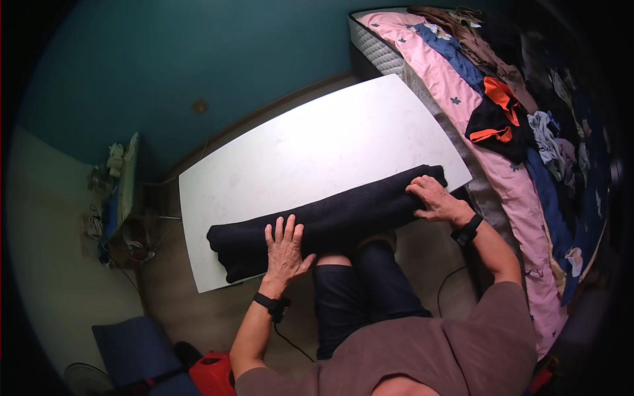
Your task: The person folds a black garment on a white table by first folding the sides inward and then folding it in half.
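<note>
A black cloth [356, 208], folded into a long, thick strip, lies along the near edge of a white table [297, 148]. Which kind of garment or textile it is cannot be made out. My left hand [285, 251] rests on its left half, fingers spread and pointing away from me, the thumb out to the side. Near the right end, my right hand [436, 199] lies on the cloth with fingers slightly bent and the thumb apart from them. Neither hand appears to grip the fabric. Both wrists wear black bands.
On the right stands a bed with a pink sheet [456, 92] and heaped clothes, among them a black and orange garment [498, 119]. A small cluttered desk [129, 191] is at the left wall. Lower left are a blue seat [135, 350] and a red plastic object [212, 373].
</note>
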{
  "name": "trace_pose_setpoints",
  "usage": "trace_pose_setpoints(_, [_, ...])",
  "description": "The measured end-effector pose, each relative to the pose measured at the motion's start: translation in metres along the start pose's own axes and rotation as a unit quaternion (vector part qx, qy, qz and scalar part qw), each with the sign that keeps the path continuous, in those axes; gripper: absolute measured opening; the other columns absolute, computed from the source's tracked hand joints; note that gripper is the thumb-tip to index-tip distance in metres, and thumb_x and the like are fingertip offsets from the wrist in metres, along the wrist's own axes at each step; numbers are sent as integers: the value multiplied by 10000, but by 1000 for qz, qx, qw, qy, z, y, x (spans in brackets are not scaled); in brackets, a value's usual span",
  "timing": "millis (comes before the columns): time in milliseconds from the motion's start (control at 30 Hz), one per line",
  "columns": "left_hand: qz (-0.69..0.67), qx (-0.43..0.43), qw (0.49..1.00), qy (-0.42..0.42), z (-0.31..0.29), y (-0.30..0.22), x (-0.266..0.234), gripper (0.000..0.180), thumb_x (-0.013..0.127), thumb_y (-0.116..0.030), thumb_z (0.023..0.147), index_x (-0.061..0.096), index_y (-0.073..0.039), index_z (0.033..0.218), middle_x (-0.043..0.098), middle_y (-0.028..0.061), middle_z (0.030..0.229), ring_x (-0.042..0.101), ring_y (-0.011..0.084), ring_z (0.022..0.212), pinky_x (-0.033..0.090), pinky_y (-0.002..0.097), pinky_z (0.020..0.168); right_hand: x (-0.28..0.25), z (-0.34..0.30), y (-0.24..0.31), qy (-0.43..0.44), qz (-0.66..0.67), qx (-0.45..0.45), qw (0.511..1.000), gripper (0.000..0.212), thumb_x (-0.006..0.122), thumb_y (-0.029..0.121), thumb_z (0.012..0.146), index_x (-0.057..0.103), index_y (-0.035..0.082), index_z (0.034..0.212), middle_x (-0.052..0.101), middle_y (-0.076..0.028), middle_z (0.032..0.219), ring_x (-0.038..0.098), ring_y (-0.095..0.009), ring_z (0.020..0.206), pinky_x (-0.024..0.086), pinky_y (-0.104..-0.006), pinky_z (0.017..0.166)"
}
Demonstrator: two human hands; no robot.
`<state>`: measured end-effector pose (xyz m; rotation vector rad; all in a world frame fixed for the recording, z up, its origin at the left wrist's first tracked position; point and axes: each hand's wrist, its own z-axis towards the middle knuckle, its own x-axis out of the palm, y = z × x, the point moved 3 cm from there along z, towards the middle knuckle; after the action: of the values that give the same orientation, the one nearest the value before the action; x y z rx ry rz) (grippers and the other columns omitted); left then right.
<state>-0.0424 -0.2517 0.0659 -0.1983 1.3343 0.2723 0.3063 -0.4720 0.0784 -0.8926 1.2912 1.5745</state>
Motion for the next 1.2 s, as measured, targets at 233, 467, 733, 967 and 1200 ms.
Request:
trace_pose_setpoints(233, [23,6,1000,-2,-8,-2,29,737,803,-256,636,469,-41,1258,434,234,1393,430,409,1246,332,584,1029,-24,30,-24,150,251,164,942,463,801,293,780,641,25,1122,647,-133,970,629,-292,915,511,-391,806])
trace_pose_setpoints(467, [14,-31,997,-62,-16,-23,17,574,719,-93,660,523,-17,1194,437,255,1416,401,439,1324,329,567,1078,27,80,-21,168,102,-38,980,657,809,303,732,568,45,1286,632,-171,1169,596,-348,1091,496,-428,922])
trace_pose_setpoints(733, [-587,-418,690,-73,-34,-88,7,351,676,-233,895,621,-10,1160,621,113,1178,572,233,1165,453,407,1030,32,111,-10,312,124,127,933,669,858,259,603,611,35,1183,677,-162,1014,643,-348,981,507,-415,850])
trace_pose_setpoints(967, [-824,-503,254,-59,-2,-69,12,530,733,-356,886,527,-22,1241,497,195,1308,478,387,1271,385,549,1092,33,99,-16,278,106,94,950,530,843,264,572,633,24,996,669,-185,852,654,-377,877,498,-443,738])
trace_pose_setpoints(1200, [-858,-488,111,-110,-7,-55,29,632,748,-388,854,488,-47,1319,400,237,1408,346,475,1358,245,674,1128,4,92,25,219,1,12,976,404,786,209,624,570,11,904,656,-195,853,643,-408,860,507,-474,750])
